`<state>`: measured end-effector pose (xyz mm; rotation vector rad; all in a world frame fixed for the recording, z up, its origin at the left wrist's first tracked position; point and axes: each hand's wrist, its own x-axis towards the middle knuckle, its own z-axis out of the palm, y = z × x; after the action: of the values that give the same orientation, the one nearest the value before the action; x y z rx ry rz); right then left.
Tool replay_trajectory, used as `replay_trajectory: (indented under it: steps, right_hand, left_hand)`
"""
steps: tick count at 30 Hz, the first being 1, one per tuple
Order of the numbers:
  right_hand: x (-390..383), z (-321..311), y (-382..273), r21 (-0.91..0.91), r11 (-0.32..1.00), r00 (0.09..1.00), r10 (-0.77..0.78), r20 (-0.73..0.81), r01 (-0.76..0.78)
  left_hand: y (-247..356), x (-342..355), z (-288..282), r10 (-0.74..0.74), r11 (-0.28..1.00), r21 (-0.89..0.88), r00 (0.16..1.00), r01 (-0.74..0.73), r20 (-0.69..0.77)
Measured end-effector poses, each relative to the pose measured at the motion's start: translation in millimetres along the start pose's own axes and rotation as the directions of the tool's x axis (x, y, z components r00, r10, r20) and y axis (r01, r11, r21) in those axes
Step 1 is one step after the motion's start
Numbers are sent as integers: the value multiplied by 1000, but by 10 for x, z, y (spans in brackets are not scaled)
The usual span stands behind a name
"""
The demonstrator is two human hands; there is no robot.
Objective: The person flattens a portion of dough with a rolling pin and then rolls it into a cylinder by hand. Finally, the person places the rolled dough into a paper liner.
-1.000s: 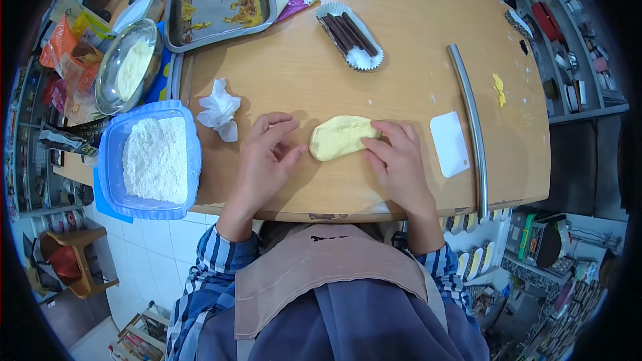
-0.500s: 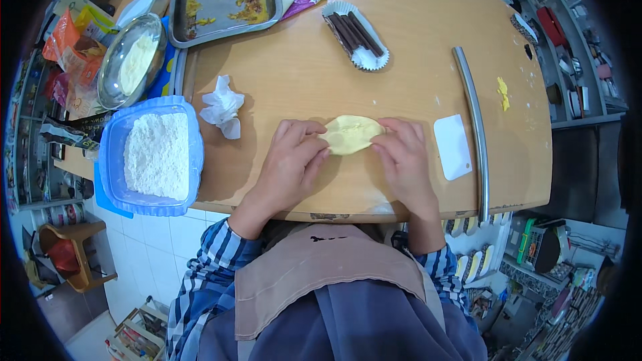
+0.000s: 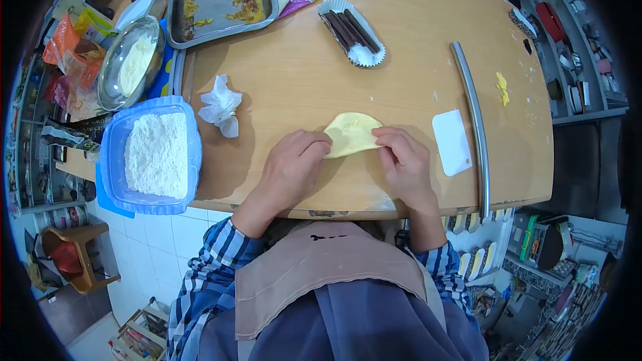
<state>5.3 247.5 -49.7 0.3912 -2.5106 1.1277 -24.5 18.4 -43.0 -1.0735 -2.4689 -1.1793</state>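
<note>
Dough [image 3: 353, 135] sits near the middle of the table's [image 3: 301, 80] front edge; our left hand [image 3: 291, 167], apart from it a second ago, now pinches its left end, our right hand [image 3: 406, 162] the other, so we judge the shaping two-handed.

The wooden counter [image 3: 287, 73] bears dough [image 3: 353, 134] between the fingers [image 3: 393, 138], crumpled paper [image 3: 221, 107] to their left, a white card [image 3: 452, 143] and metal tube [image 3: 476, 124] to their right.
</note>
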Motion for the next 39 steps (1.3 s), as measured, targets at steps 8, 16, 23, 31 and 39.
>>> replay_trajectory:
  steps: [8, 16, 23, 31, 39]
  right_hand:
    - [-142, -48, -67, -105, 994, 999, -43, -30, 40]
    - [-169, -146, -172, -28, 999, 996, 26, 81, -24]
    - [-131, -144, -151, 225, 943, 963, 264, -55, -246]
    - [41, 36, -239, -178, 976, 988, -104, 115, 124]
    - [58, -91, -195, -69, 997, 986, -11, 166, 23]
  left_hand:
    - [-19, -109, -122, 71, 996, 60, 995, -67, -63]
    - [91, -205, -293, -216, 975, 68, 972, 210, 92]
    - [5, -259, -200, -354, 925, -142, 935, 353, 15]
    - [182, -165, -15, -321, 946, -13, 928, 325, -190]
    - [139, -150, 108, -78, 980, 179, 993, 92, -85]
